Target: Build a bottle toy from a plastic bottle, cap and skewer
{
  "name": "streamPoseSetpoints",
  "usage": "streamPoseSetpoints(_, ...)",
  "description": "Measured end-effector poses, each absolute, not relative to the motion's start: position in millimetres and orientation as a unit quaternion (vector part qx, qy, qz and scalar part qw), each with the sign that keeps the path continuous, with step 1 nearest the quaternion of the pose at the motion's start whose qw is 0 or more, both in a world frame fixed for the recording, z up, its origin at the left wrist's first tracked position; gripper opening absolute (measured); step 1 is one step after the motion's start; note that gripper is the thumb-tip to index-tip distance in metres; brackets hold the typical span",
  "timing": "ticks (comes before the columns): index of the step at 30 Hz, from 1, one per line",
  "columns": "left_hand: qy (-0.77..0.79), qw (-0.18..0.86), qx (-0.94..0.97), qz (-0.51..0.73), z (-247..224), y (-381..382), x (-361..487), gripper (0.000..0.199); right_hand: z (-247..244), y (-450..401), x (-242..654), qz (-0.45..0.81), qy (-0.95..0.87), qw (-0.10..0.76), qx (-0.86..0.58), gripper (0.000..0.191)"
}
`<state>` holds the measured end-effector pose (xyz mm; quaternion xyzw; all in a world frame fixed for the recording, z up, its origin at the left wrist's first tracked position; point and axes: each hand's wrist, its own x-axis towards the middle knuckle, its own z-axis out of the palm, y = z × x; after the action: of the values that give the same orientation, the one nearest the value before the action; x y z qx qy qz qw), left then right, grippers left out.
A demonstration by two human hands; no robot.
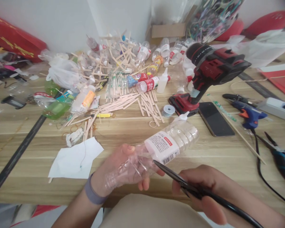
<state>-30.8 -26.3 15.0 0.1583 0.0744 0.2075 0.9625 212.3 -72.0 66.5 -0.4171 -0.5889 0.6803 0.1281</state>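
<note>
A clear plastic bottle (186,131) with a white label lies across my left hand (125,158), whose fingers wrap round its crumpled neck half. Its ribbed base points away to the upper right, and the open neck end lies over my left wrist. My right hand (204,183) grips a pair of dark scissors (173,177). The scissor tips touch or nearly touch the bottle's side just below the label; I cannot tell whether they cut into it. Both hands are above the table's front edge.
Wooden sticks (118,103) and plastic bottles (165,47) crowd the back. A red cordless drill (204,72) stands upright beyond the bottle. Rightward are a phone (216,118), a blue glue gun (248,114) and pliers (281,161). White paper (73,161) lies at left.
</note>
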Motion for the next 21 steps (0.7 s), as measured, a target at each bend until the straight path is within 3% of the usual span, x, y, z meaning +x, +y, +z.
streamPoseSetpoints(4, 0.117, 0.960, 0.167, 0.191, 16, -26, -32, 0.064, 59, -72, 212, 0.648, -0.629, 0.138, -0.405, 0.042)
streamPoseSetpoints(9, 0.158, 0.938, 0.216, 0.221, 18, -26, -36, 0.058, 76, -71, 208, 0.507, -0.740, 0.145, -0.416, 0.026)
streamPoseSetpoints(17, 0.200, 0.924, 0.225, 0.238, 19, -26, -46, 0.056, 81, -61, 220, 0.069, -0.911, 0.149, -0.378, 0.041)
streamPoseSetpoints(21, 0.205, 0.918, 0.239, 0.242, 23, -28, -48, 0.049, 90, -56, 226, -0.128, -0.928, 0.099, -0.337, 0.045)
